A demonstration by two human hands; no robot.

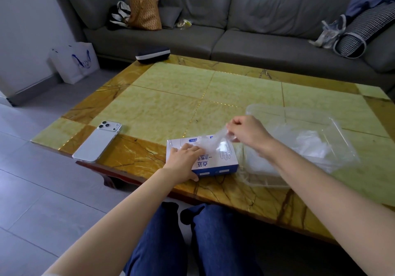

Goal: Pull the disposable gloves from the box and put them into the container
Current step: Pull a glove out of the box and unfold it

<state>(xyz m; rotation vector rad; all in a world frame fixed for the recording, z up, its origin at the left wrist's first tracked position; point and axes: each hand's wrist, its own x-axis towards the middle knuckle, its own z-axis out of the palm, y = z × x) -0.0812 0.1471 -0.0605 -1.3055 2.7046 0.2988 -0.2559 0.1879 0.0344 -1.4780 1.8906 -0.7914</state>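
A white and blue glove box (215,164) lies near the front edge of the marble table (171,96). My left hand (184,161) rests flat on the box's left part, thumb against its front side. My right hand (245,129) hovers just above the box's right end and pinches a thin clear disposable glove (213,140), which stretches from the box's top opening up to my fingers. To the right stands a clear plastic container (320,122) with crumpled clear gloves (310,143) inside; my right forearm crosses its near corner.
A white phone (97,142) lies face down at the table's left front corner. A dark case (152,54) sits at the far left edge. A grey sofa (235,19) with bags and cushions runs behind the table. My knees are below the table's front edge.
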